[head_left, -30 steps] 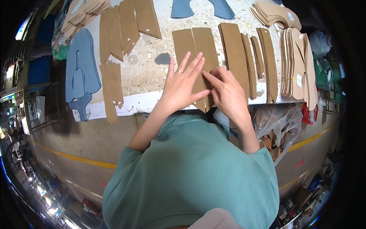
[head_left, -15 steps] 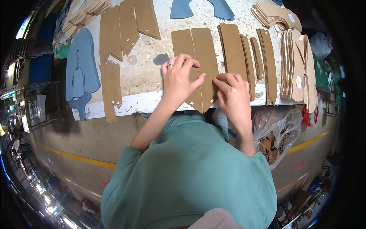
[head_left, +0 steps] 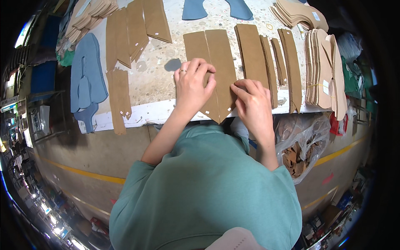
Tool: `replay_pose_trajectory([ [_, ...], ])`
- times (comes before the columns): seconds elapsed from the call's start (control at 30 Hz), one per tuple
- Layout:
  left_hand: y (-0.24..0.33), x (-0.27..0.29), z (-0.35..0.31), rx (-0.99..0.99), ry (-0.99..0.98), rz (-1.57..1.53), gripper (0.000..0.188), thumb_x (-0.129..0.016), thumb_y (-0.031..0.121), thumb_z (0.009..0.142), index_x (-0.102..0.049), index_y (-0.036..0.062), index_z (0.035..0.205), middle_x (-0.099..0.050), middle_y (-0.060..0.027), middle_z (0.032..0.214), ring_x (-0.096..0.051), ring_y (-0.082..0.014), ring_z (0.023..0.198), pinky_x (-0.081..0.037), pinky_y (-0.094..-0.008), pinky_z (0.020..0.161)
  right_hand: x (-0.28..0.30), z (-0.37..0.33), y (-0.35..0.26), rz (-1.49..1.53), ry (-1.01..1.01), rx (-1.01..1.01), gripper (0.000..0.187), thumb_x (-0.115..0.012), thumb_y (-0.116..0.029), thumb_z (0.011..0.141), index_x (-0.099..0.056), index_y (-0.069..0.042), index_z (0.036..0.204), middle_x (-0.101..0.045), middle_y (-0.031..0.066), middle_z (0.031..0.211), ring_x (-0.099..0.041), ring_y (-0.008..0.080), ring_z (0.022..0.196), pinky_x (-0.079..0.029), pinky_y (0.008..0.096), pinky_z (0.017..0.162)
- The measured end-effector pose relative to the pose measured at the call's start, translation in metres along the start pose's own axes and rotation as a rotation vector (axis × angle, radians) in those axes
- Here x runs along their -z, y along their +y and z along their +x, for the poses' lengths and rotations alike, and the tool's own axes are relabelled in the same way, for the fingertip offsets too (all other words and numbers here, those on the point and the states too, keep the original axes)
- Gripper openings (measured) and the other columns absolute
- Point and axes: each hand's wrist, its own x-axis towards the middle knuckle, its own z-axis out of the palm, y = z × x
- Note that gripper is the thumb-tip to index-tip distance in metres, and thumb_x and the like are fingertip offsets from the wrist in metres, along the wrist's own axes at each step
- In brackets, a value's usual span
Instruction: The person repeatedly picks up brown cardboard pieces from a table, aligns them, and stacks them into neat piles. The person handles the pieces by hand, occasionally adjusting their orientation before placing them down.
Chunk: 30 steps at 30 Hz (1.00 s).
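Observation:
Two long brown leather-like pieces lie side by side on the table, a narrow line between them, their lower ends meeting in a point. Over the left brown piece rests my left hand, palm down. Its fingers are loosely curled, with a small gap between thumb and index finger and nothing seen in it. My right hand is closed, thumb and index fingertips pinching the outer edge of the right brown piece. Its other fingers fold under, partly hidden. Small white tags show near the pointed ends.
Brown strip stacks stand right of my hands, beside bundled beige pieces. More brown pieces and blue-grey pieces lie left. A clear plastic bag of scraps hangs below the white table edge.
My left thumb has drawn closer to the index finger. The right hand keeps its pinch at the brown piece's edge. The whole view has shifted slightly.

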Motion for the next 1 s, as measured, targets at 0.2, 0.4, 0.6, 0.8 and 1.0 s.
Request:
replay_pose_trajectory([
  [0.2, -0.001, 0.001, 0.0, 0.007, -0.031, -0.021, 0.018, -0.07, 0.015, 0.079, -0.066, 0.0132, 0.096, -0.059, -0.0029, 0.107, -0.054, -0.0256, 0.106, -0.037, -0.0441, 0.092, 0.001, -0.002, 0.001, 0.003, -0.002, 0.008, 0.032, -0.066, -0.001, 0.076, -0.072, -0.005, 0.107, -0.065, 0.0045, 0.109, -0.058, 0.024, 0.108, -0.042, 0.0378, 0.092],
  [0.4, -0.01, 0.019, -0.016, 0.048, -0.043, -0.088, 0.038, -0.066, 0.018, 0.086, -0.061, 0.0112, 0.123, -0.055, -0.008, 0.133, -0.048, -0.0305, 0.129, -0.025, -0.0532, 0.112, -0.005, 0.004, 0.006, 0.097, 0.028, 0.067, 0.035, -0.065, -0.001, 0.077, -0.069, -0.004, 0.112, -0.063, 0.0076, 0.11, -0.058, 0.027, 0.108, -0.042, 0.0408, 0.095],
  [0.6, -0.014, 0.019, -0.026, -0.04, -0.191, 0.069, 0.046, -0.055, 0.02, 0.096, -0.051, 0.0146, 0.141, -0.04, -0.0083, 0.153, -0.031, -0.0302, 0.145, -0.014, -0.0571, 0.118, -0.029, 0.01, -0.012, 0.118, 0.056, 0.211, 0.039, -0.065, -0.001, 0.079, -0.063, 0.001, 0.118, -0.059, 0.0162, 0.121, -0.056, 0.0344, 0.117, -0.045, 0.0409, 0.098],
  [0.8, -0.013, 0.019, -0.024, -0.071, -0.223, 0.098, 0.048, -0.047, 0.012, 0.097, -0.048, 0.0187, 0.144, -0.036, -0.0047, 0.156, -0.028, -0.0292, 0.147, -0.011, -0.0594, 0.117, -0.025, -0.007, -0.018, 0.533, -0.022, 0.08, 0.039, -0.061, 0.0, 0.085, -0.063, -0.003, 0.124, -0.056, 0.0168, 0.135, -0.054, 0.0317, 0.127, -0.044, 0.0434, 0.106],
  [1.0, -0.013, 0.02, -0.023, -0.134, -0.277, 0.179, 0.05, -0.048, 0.012, 0.096, -0.047, 0.0205, 0.145, -0.035, -0.0035, 0.157, -0.027, -0.0289, 0.147, -0.011, -0.0586, 0.118, -0.015, -0.017, -0.018, 0.499, -0.169, 0.125, 0.032, -0.061, -0.007, 0.088, -0.067, -0.006, 0.12, -0.068, 0.0135, 0.119, -0.064, 0.0278, 0.113, -0.031, 0.0497, 0.114],
])
